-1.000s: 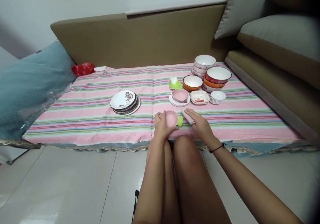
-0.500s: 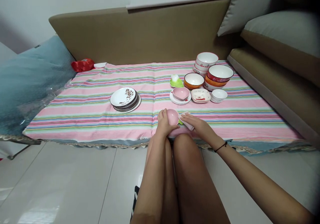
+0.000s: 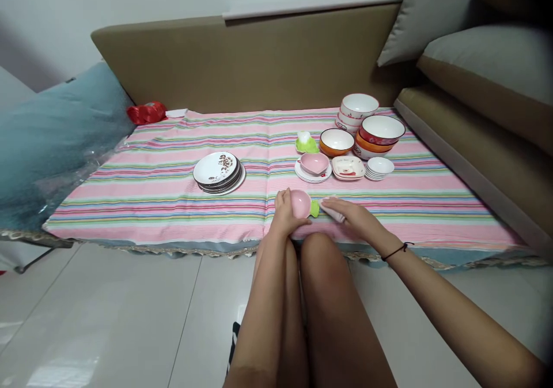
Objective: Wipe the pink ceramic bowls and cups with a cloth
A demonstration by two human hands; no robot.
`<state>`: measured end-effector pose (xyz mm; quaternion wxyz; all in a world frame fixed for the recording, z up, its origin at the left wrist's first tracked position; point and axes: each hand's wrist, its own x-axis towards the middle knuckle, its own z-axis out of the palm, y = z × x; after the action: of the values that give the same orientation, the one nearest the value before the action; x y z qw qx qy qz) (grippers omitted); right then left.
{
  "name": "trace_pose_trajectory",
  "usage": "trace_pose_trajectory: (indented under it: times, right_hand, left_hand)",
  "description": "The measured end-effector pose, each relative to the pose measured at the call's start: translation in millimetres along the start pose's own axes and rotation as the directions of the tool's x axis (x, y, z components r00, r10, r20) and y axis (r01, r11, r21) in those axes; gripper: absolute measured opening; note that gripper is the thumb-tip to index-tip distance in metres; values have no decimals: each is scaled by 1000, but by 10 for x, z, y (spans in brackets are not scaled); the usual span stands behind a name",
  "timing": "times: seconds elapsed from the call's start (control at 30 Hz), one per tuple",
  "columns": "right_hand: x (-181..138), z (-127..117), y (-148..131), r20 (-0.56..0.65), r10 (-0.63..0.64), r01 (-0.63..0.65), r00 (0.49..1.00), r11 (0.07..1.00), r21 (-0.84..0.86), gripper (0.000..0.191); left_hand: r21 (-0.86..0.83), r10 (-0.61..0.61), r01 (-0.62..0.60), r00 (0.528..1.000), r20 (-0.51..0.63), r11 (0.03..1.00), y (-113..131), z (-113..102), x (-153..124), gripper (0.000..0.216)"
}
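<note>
My left hand (image 3: pixel 285 214) grips the left side of a small pink bowl (image 3: pixel 300 203) with a green leaf-shaped handle (image 3: pixel 315 208). The bowl is held just above my knees, near the front edge of the striped cloth. In my right hand (image 3: pixel 349 215) is a folded whitish cloth (image 3: pixel 332 209), a short way to the right of the green handle and apart from it. Beyond the hands, another pink bowl (image 3: pixel 314 163) rests on white plates (image 3: pixel 302 174), beside a square cream dish (image 3: pixel 348 168).
Stacked brown-patterned plates (image 3: pixel 216 169) stand on the left. At the back right are stacked bowls (image 3: pixel 382 128), an orange bowl (image 3: pixel 337 141), small white bowls (image 3: pixel 380 166) and a green-and-white dish (image 3: pixel 306 142). A red bundle (image 3: pixel 147 113) lies at the far left.
My right hand has drawn the cloth rightward off the green handle, which now shows fully. My left hand keeps its hold on the pink bowl. The whole view has shifted slightly.
</note>
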<state>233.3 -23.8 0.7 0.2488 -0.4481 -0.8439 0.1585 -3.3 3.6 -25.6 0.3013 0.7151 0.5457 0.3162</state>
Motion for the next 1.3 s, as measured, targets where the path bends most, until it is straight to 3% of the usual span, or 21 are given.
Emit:
trace_pose_trajectory:
  times: [0.07,0.13,0.27,0.4,0.57,0.73,0.87,1.07,1.3]
  right_hand:
    - [45,-57,28,-55,63,-64,997,998,-12,48]
    - [141,-56,0,-78,39,-40,996,999,-8,52]
    - [326,109,-105,26,-106,107,994,994,-19,50]
    - [349,300,-137,110,-119,127,987,990,-66,46]
    - [237,301,-180,136,-70,63,988,996,57,37]
    - [-42,242,-160,71,-83,69,994,980,185,51]
    - [-221,192,-78,18,-58,56,998,992,113,57]
    - [43,43,-102,-125,93,-97,988,995,-22,55]
    - [291,407,-203,20,-76,77,997,997,-26,51]
  left_hand:
    - [-34,6,-5,1000,21,999,3,-6,5,129]
    - [-41,19,-18,999,36,999,10,-4,2,130]
    - [7,118,-118,993,8,993,45,29,-19,118]
    - [57,181,-181,984,3,982,90,82,-36,103]
    - [88,167,-163,985,-36,983,109,102,-42,95]
    - [22,92,-91,996,-17,996,63,60,-17,107]
    - [-20,51,-51,999,-18,998,17,46,8,115]
    - [-51,-27,27,1000,-2,998,-25,21,17,116]
    - [-43,-18,19,999,38,999,-16,3,3,113]
